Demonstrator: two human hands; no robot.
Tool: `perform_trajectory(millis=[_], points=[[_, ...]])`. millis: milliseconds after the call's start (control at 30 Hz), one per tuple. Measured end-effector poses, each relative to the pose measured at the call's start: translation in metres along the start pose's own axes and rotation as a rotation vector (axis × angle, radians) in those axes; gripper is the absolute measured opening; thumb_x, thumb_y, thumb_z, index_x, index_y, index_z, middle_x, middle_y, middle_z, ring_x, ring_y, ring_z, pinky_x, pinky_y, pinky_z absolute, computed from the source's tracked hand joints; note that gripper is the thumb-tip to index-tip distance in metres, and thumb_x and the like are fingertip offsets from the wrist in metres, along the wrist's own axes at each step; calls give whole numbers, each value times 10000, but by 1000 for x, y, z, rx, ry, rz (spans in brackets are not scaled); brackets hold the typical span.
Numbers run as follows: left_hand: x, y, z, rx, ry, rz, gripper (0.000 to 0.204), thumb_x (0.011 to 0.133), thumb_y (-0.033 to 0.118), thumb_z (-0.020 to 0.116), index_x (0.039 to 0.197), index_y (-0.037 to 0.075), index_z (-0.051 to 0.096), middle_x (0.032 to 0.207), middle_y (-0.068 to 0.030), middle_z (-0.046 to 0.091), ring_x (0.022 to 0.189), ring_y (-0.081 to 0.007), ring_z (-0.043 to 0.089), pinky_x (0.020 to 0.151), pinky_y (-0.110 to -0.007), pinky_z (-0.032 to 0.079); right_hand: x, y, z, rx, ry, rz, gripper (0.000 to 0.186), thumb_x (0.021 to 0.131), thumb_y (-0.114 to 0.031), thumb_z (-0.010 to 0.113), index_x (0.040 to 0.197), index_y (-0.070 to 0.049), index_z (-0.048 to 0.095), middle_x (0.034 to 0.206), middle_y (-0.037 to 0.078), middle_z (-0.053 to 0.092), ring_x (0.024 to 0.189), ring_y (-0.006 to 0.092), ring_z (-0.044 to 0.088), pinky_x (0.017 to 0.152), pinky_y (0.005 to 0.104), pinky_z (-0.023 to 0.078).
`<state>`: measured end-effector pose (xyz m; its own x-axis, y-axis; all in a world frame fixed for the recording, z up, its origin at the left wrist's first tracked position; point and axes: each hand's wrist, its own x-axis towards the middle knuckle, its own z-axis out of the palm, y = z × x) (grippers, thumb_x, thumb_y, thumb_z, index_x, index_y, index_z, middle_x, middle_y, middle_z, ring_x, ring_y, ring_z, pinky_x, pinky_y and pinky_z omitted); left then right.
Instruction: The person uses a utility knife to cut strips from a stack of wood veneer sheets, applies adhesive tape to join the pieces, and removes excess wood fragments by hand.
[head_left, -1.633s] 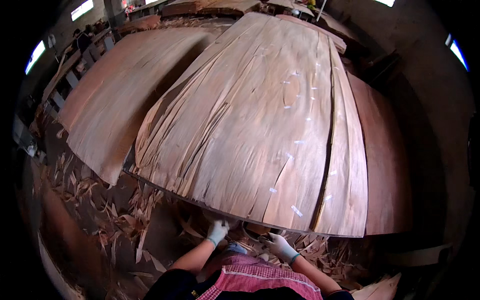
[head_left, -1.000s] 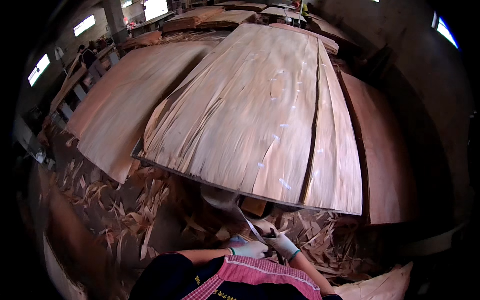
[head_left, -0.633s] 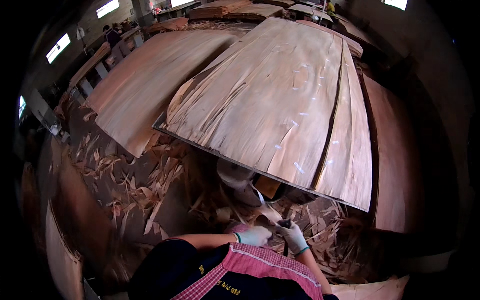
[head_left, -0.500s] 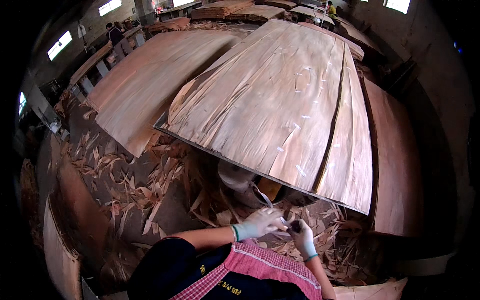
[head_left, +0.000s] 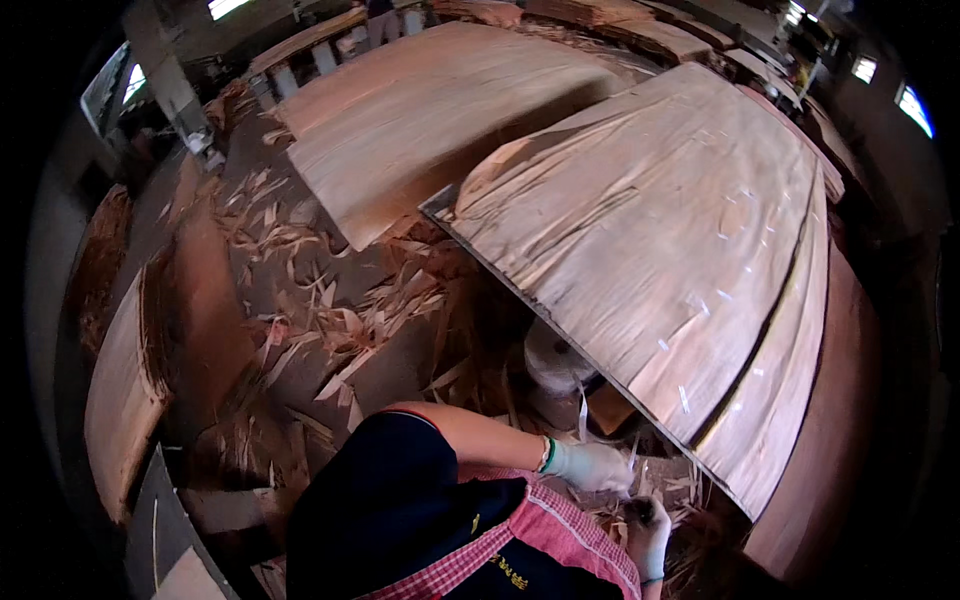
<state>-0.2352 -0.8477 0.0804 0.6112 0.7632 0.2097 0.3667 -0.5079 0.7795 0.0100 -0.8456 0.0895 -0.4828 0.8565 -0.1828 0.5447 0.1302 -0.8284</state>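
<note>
In a white glove with a green cuff, my left hand (head_left: 592,466) is closed at the table's near edge, pinching a thin white strip of tape (head_left: 632,456). A white strip (head_left: 583,412) also hangs beside the pale round roll (head_left: 556,358) under the table. My right hand (head_left: 652,535), gloved too, is just right of and below the left. Its fingers are wrapped round a small dark object (head_left: 640,509) whose kind I cannot make out. Beyond both hands lies a large wood veneer sheet (head_left: 640,230), with splits and short white tape pieces across it.
Another stack of veneer (head_left: 430,110) stands to the far left, and one more sheet (head_left: 835,400) lies along the right. Veneer scraps (head_left: 385,315) litter the floor. An upright bundle of sheets (head_left: 125,400) is at the left. A person (head_left: 382,22) stands in the background.
My view has swung to the left, so the table appears tilted and further right. Both hands stay close together below the table edge, the right one still round the dark object.
</note>
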Motion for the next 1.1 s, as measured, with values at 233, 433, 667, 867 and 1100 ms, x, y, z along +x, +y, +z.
perform_trajectory(millis=[233,433,667,867,1100], points=[[3,5,-16,-591,42,-240,621,905,128,596,1466,135,329,1288,-135,558,1189,-193,528,891,-287,486,26,-20,3,412,153,184,81,906,-50,577,949,5,619,787,5,598,648,85,502,592,236,404],[21,-13,-38,-70,377,198,288,895,127,590,1176,93,640,973,-94,617,818,-213,602,782,-352,529,51,-49,-7,908,-204,429,185,910,-141,552,1054,-42,614,751,-41,524,616,42,452,542,203,365],[46,-1,-44,-186,161,61,176,821,120,671,989,68,675,952,-106,641,897,-293,621,790,-367,493,55,-24,-16,1134,-288,404,214,841,-204,609,979,-47,564,726,6,526,589,95,471,530,227,351],[34,-8,-34,-546,106,-185,133,865,75,650,976,2,656,954,-79,638,833,-149,638,724,-285,521,50,-7,4,1266,-412,493,208,875,-235,603,968,-51,573,692,-8,526,568,78,460,500,209,321],[36,-105,9,-640,188,-796,104,911,87,607,960,-4,621,873,-46,658,743,-114,602,711,-260,507,42,114,-12,612,-221,437,222,911,-200,595,1048,-29,632,861,52,653,720,131,606,596,236,458]])
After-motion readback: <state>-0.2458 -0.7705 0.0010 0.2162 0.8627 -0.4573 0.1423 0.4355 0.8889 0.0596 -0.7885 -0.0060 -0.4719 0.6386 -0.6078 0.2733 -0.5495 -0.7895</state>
